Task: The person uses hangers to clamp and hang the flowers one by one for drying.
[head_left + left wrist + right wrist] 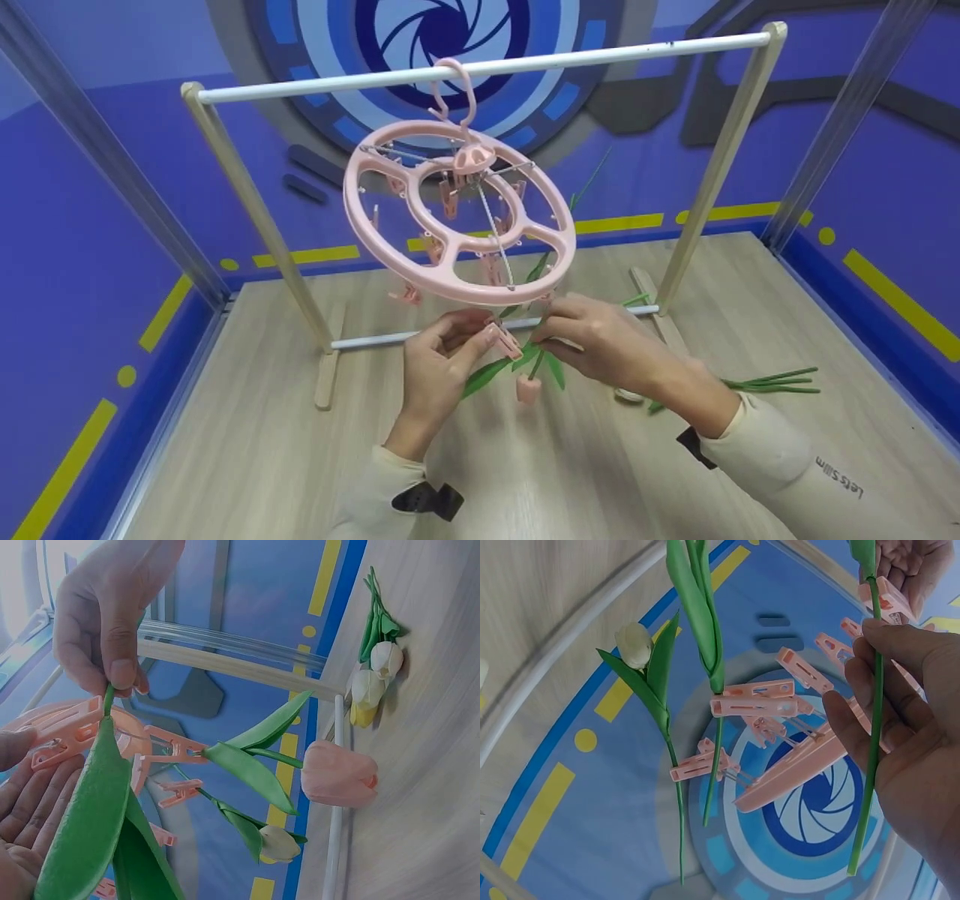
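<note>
My left hand (442, 367) pinches a pink clothespin (505, 341) that hangs under the round pink hanger (480, 291). Opposite it, my right hand (600, 337) holds a green tulip stem (874, 735) between thumb and fingers. In the left wrist view the stem's upper part meets the tip of the clothespin, and broad green leaves (82, 817) spread from it. The held stem's blossom is out of sight there. Close by, a pink tulip (337, 774) and a white tulip (279, 844) hang head down from other clothespins.
The hanger hooks over the white top bar (570, 60) of a wooden rack (724, 165). More tulips (367, 686), white and yellow, lie on the table at the right, their stems (772, 381) pointing outward. Several unused pink clothespins (409, 294) dangle around the ring. A white lower bar (375, 340) runs behind my hands.
</note>
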Demonstrator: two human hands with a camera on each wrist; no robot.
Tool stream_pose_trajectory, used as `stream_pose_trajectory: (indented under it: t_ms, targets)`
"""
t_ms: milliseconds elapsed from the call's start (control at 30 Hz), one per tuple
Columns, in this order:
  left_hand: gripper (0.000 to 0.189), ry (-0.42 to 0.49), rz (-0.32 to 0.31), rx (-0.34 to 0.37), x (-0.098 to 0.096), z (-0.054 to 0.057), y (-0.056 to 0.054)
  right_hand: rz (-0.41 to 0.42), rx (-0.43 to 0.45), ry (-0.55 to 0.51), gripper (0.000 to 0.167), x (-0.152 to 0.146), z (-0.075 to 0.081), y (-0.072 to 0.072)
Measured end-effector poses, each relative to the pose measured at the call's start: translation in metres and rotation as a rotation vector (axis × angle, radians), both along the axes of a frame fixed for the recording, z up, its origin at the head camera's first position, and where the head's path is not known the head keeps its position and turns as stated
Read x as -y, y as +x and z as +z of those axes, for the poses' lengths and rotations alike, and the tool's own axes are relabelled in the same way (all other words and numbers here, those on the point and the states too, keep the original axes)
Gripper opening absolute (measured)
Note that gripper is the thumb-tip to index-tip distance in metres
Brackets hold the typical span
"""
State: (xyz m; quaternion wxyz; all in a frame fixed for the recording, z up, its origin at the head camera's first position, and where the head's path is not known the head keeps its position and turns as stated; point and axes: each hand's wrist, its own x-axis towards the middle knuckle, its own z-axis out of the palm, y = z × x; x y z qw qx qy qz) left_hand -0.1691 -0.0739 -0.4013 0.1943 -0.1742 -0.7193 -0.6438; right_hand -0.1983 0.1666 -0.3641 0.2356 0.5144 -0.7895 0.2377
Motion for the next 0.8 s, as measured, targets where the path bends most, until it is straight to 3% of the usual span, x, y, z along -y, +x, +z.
stream_pose_trajectory:
  t_ms: [367, 800]
  targets:
    - [0.022, 0.028, -0.027, 0.008, -0.0019, 0.0006, 0.0002, 0.004, -0.037, -0.013, 0.022, 0.0017, 0.0010, -0.0001]
    - [0.027, 0.018, -0.038, 0.057, -0.0014, 0.0055, 0.0037, 0.009, -0.016, -0.015, 0.022, 0.0026, 0.0004, 0.0005]
